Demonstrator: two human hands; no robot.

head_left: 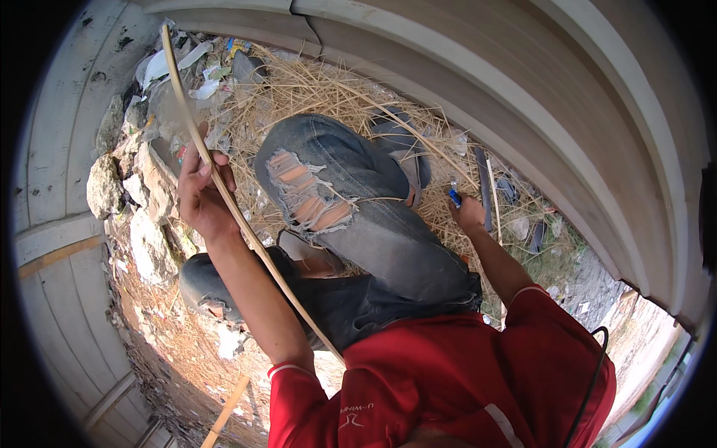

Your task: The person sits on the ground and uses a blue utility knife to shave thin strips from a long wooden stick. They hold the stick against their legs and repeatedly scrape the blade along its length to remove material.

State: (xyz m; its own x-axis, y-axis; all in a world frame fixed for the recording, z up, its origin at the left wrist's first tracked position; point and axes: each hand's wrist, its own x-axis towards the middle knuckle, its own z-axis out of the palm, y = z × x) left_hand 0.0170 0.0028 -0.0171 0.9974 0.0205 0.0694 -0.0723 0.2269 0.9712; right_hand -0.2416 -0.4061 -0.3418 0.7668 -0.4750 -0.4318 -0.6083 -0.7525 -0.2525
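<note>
My left hand (pixel 203 190), raised at the left, is closed round a long, pale, slightly curved bamboo strip (pixel 246 228). The strip runs from the upper left, across my palm and past my forearm, down to my red shirt. To the right of my bent knee, low over the straw, my right hand (pixel 469 213) is closed on a small blue tool (pixel 455 197) with a thin, pale tip. What kind of tool it is cannot be made out. Most of it is hidden inside my fingers.
Loose straw (pixel 321 86) covers the ground ahead. Rough stones (pixel 153 246) and plastic scraps (pixel 196 56) lie at the left. My legs in torn jeans (pixel 321 179) fold between my hands. Corrugated metal sheeting (pixel 523 97) closes in the right, pale boards (pixel 63 149) the left.
</note>
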